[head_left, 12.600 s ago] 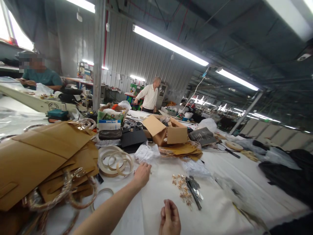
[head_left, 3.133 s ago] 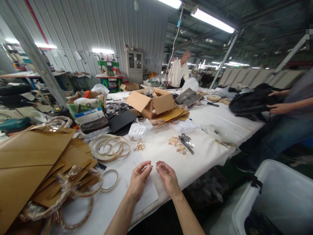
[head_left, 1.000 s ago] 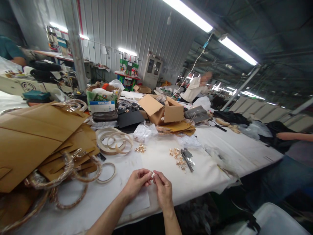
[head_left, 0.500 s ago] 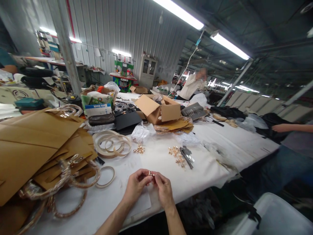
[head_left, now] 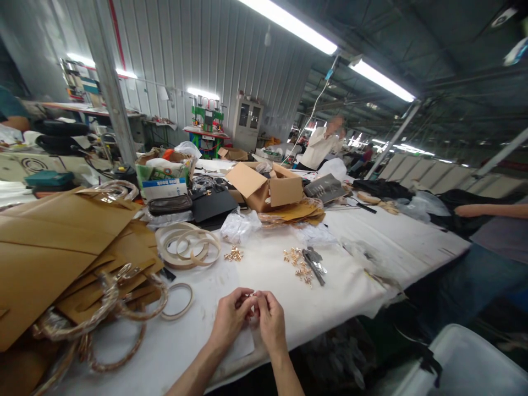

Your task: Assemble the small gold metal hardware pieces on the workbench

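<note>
The left hand [head_left: 230, 318] and the right hand [head_left: 270, 324] are close together, low in the view, and their fingers [head_left: 259, 303] meet. They pinch a small gold piece [head_left: 251, 295] between them, just above the white worktop [head_left: 350, 275]. The piece is tiny and the fingers cover part of it, so its shape is hard to tell. Both hands are narrow and curled, not wide open.

A flat white sheet [head_left: 241, 344] lies under the hands. Near the left hand is a thin ring [head_left: 178, 301]. Past it is a stack of pale rings [head_left: 187, 246]. Ahead of the hands is a small pile of gold pieces [head_left: 234, 254]. To the right of that is a bigger pile of gold pieces [head_left: 295, 260], beside some dark metal tools [head_left: 313, 267].

On the left, brown card sheets [head_left: 61, 231] lie in a heap, with wrapped round handles [head_left: 78, 313] on and around them. Farther on are a clear plastic bag [head_left: 240, 226], an open cardboard box [head_left: 264, 187], a flat black panel [head_left: 212, 203] and a dark brown purse [head_left: 170, 204].

Another person's arm [head_left: 490, 210] reaches over a black bag [head_left: 457, 212] at the right side of the worktop. A person in a white shirt [head_left: 319, 148] stands far off, blurred. A white bin [head_left: 466, 366] sits at the bottom right corner.
</note>
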Demonstrator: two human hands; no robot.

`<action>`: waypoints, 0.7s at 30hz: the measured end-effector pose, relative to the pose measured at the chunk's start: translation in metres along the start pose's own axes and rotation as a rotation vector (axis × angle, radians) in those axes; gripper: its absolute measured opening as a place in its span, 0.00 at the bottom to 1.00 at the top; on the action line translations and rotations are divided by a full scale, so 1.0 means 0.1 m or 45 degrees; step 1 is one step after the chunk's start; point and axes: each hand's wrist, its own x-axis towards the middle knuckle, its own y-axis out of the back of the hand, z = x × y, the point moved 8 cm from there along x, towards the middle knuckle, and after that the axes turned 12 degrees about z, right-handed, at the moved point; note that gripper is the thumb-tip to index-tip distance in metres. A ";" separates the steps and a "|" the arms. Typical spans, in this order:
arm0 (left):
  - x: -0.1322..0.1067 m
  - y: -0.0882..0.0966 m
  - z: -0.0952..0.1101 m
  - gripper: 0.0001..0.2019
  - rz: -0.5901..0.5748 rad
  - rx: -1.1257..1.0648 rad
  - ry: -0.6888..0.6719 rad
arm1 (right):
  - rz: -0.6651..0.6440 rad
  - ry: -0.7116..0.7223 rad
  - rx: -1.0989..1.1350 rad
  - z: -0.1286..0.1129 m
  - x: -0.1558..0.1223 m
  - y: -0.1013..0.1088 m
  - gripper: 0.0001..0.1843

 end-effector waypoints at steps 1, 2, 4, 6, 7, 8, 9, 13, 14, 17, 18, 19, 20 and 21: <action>0.00 0.00 0.00 0.18 0.011 0.030 0.009 | 0.012 0.010 -0.029 0.00 0.00 0.00 0.24; 0.00 0.00 0.00 0.19 0.016 0.061 0.016 | 0.026 0.029 -0.063 -0.01 -0.01 -0.01 0.24; 0.00 0.00 0.01 0.23 0.018 0.120 0.023 | 0.058 0.096 -0.140 -0.05 -0.04 -0.01 0.24; -0.01 0.00 0.01 0.28 0.025 0.170 0.025 | 0.096 0.185 -0.215 -0.10 -0.08 0.00 0.24; -0.02 0.00 0.02 0.30 0.031 0.191 0.022 | 0.116 0.229 -0.241 -0.12 -0.10 0.01 0.24; -0.04 0.00 0.02 0.32 0.038 0.207 0.018 | 0.143 0.264 -0.256 -0.13 -0.11 0.02 0.25; -0.05 0.00 0.02 0.32 0.041 0.223 0.012 | 0.182 0.279 -0.257 -0.13 -0.12 0.05 0.25; -0.12 0.01 0.01 0.30 0.033 0.319 -0.046 | 0.430 0.142 -0.153 0.03 0.06 0.30 0.29; -0.13 0.01 0.02 0.30 0.024 0.353 -0.071 | 0.501 0.095 -0.126 0.07 0.16 0.39 0.30; -0.14 -0.02 0.07 0.28 -0.030 0.433 -0.153 | 0.681 0.076 -0.145 0.11 0.53 0.67 0.34; -0.14 -0.04 0.10 0.27 -0.049 0.446 -0.185 | 0.713 0.099 -0.179 0.09 0.66 0.76 0.34; -0.14 -0.05 0.12 0.26 -0.065 0.455 -0.216 | 0.722 0.123 -0.213 0.06 0.79 0.83 0.35; -0.14 -0.06 0.15 0.26 -0.069 0.460 -0.242 | 0.716 0.144 -0.249 0.03 0.90 0.89 0.35; -0.14 -0.06 0.18 0.26 -0.066 0.463 -0.265 | 0.701 0.160 -0.284 -0.01 0.99 0.94 0.35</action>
